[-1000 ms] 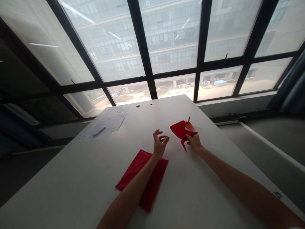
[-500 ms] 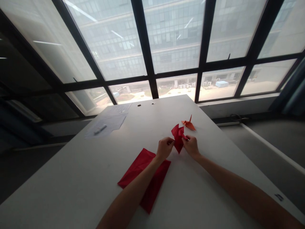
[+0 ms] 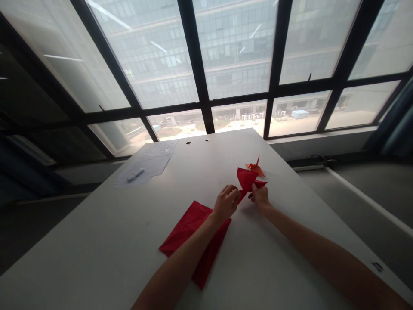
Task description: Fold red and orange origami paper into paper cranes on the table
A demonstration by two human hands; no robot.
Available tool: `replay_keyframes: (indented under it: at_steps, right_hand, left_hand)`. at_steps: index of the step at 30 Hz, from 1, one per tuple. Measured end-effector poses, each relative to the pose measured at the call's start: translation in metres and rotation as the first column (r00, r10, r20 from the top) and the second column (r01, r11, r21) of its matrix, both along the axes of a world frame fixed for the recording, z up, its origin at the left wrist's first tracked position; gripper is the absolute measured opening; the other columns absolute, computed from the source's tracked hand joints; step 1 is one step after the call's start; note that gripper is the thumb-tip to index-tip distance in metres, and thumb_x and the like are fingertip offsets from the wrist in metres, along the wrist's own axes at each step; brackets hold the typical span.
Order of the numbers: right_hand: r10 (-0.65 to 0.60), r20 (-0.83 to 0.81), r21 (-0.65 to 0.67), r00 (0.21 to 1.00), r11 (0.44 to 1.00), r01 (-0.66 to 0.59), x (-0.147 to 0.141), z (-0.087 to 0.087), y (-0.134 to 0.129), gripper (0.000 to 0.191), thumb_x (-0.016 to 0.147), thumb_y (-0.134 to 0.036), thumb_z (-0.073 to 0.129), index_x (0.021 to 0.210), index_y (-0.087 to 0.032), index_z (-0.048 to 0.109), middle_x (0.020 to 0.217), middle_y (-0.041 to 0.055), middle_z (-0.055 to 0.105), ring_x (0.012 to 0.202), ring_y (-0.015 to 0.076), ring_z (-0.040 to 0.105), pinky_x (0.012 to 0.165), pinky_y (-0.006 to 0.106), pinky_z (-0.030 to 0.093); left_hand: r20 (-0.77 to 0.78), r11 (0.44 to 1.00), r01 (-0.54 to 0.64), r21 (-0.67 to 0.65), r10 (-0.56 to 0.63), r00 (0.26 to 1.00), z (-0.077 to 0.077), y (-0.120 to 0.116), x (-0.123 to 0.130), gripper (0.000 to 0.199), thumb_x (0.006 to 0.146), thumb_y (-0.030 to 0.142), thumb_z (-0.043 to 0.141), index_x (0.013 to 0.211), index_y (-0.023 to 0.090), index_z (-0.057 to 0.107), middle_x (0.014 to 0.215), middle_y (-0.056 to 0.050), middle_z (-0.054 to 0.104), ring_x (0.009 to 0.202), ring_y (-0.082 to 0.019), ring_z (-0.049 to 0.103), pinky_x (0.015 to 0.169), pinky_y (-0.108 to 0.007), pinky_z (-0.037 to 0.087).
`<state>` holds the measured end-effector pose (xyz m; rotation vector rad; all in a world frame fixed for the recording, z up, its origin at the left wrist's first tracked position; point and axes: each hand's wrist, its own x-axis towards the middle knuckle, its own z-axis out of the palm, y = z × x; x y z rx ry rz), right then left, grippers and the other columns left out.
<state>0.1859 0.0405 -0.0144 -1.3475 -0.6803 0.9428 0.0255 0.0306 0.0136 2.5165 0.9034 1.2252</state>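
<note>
A folded piece of red origami paper [image 3: 247,178] is held up above the white table between my two hands. My left hand [image 3: 226,201] pinches its lower left point, fingers curled closed. On the other side, my right hand [image 3: 260,197] grips the paper near a narrow flap that sticks out to the right. Just behind it, an orange paper crane [image 3: 257,168] stands on the table, partly covered by the red paper. Under my left forearm lies a flat red sheet [image 3: 185,224] with crease lines; the forearm hides its middle.
White printed sheets [image 3: 153,163] lie at the table's far left, with a small pale cylindrical object [image 3: 135,175] on them. The white table [image 3: 106,241] reaches toward tall framed windows. A small dark mark or object [image 3: 377,267] is near the right edge.
The red folded paper has been turned in my hands, so a broad flap now faces up and a narrow one points right. My left hand has shifted slightly right.
</note>
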Motion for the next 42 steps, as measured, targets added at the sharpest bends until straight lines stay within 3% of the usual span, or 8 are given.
replay_keyframes:
  at_steps: [7, 14, 20, 25, 29, 33, 38, 42]
  right_hand:
    - [0.082, -0.238, 0.058, 0.968, 0.996, -0.070, -0.005, 0.004, -0.005, 0.014, 0.068, -0.032, 0.064, 0.069, -0.020, 0.057, 0.057, 0.0003, 0.063, 0.046, 0.0131, 0.055, 0.040, 0.023, 0.041]
    - [0.340, -0.438, 0.240, 0.832, 0.937, -0.256, -0.013, 0.011, -0.008, 0.022, 0.060, -0.026, 0.080, 0.075, -0.017, 0.067, 0.077, 0.0020, 0.070, 0.069, 0.0144, 0.063, 0.063, 0.026, 0.051]
    - [0.406, -0.375, 0.313, 0.833, 0.902, -0.298, -0.013, 0.012, -0.011, 0.031, 0.060, -0.023, 0.082, 0.088, -0.018, 0.070, 0.094, 0.0028, 0.072, 0.084, 0.0177, 0.064, 0.078, 0.033, 0.053]
    - [0.288, -0.324, 0.250, 0.901, 0.945, -0.212, -0.011, 0.006, -0.007, 0.034, 0.061, -0.025, 0.081, 0.092, -0.019, 0.070, 0.095, 0.0028, 0.072, 0.083, 0.0182, 0.065, 0.073, 0.031, 0.053]
    - [0.222, -0.512, 0.192, 0.830, 0.971, -0.142, -0.003, 0.000, 0.000, 0.024, 0.065, -0.026, 0.074, 0.088, -0.022, 0.068, 0.086, -0.0001, 0.072, 0.077, 0.0157, 0.066, 0.069, 0.028, 0.055]
    - [0.108, -0.594, 0.139, 0.797, 0.990, -0.031, 0.006, -0.002, 0.005, 0.022, 0.067, -0.029, 0.072, 0.086, -0.022, 0.066, 0.078, -0.0006, 0.070, 0.069, 0.0148, 0.065, 0.063, 0.028, 0.057]
    - [0.004, -0.452, 0.095, 0.892, 0.995, 0.044, 0.009, -0.002, 0.006, 0.024, 0.066, -0.034, 0.072, 0.083, -0.019, 0.064, 0.076, 0.0022, 0.069, 0.067, 0.0159, 0.066, 0.060, 0.027, 0.057]
    - [0.040, -0.186, 0.100, 0.982, 0.995, -0.021, 0.011, -0.004, 0.007, 0.036, 0.065, -0.031, 0.072, 0.097, -0.017, 0.066, 0.079, 0.0038, 0.071, 0.066, 0.0168, 0.067, 0.056, 0.026, 0.055]
  left_hand:
    - [0.012, 0.982, 0.189, -0.001, -0.189, 0.982, 0.001, -0.006, 0.003, 0.016, 0.095, 0.017, 0.047, 0.093, 0.020, 0.062, 0.102, -0.011, 0.065, 0.098, -0.020, 0.061, 0.088, -0.035, 0.049]
    - [0.459, 0.974, -0.132, -0.184, 0.203, 0.865, -0.007, 0.007, 0.002, 0.007, 0.091, 0.022, 0.055, 0.085, 0.019, 0.055, 0.091, -0.005, 0.065, 0.084, -0.016, 0.062, 0.076, -0.029, 0.051]
    - [0.558, 0.886, -0.157, -0.437, 0.404, 0.725, -0.009, 0.017, -0.003, 0.019, 0.087, 0.034, 0.060, 0.078, 0.018, 0.054, 0.076, -0.001, 0.061, 0.068, -0.013, 0.056, 0.062, -0.024, 0.046]
    - [0.643, 0.781, 0.053, -0.623, 0.472, 0.603, -0.019, 0.027, -0.005, 0.028, 0.079, 0.041, 0.068, 0.077, 0.016, 0.055, 0.071, 0.000, 0.058, 0.064, -0.012, 0.054, 0.061, -0.025, 0.045]
    - [0.729, 0.696, 0.285, -0.659, 0.498, 0.469, -0.024, 0.033, -0.007, 0.028, 0.075, 0.036, 0.071, 0.080, 0.016, 0.052, 0.076, 0.000, 0.058, 0.067, -0.012, 0.058, 0.063, -0.026, 0.049]
    - [0.743, 0.658, 0.352, -0.666, 0.540, 0.396, -0.024, 0.037, -0.010, 0.030, 0.070, 0.028, 0.073, 0.086, 0.018, 0.049, 0.078, 0.002, 0.056, 0.066, -0.010, 0.058, 0.062, -0.024, 0.049]
    - [0.774, 0.732, 0.308, -0.608, 0.460, 0.434, -0.024, 0.040, -0.011, 0.026, 0.071, 0.026, 0.069, 0.090, 0.021, 0.052, 0.078, 0.003, 0.057, 0.062, -0.009, 0.057, 0.057, -0.021, 0.046]
    - [0.685, 0.761, 0.159, -0.629, 0.447, 0.575, -0.028, 0.043, -0.014, 0.014, 0.074, 0.023, 0.060, 0.087, 0.017, 0.064, 0.085, -0.003, 0.065, 0.073, -0.013, 0.061, 0.067, -0.026, 0.051]
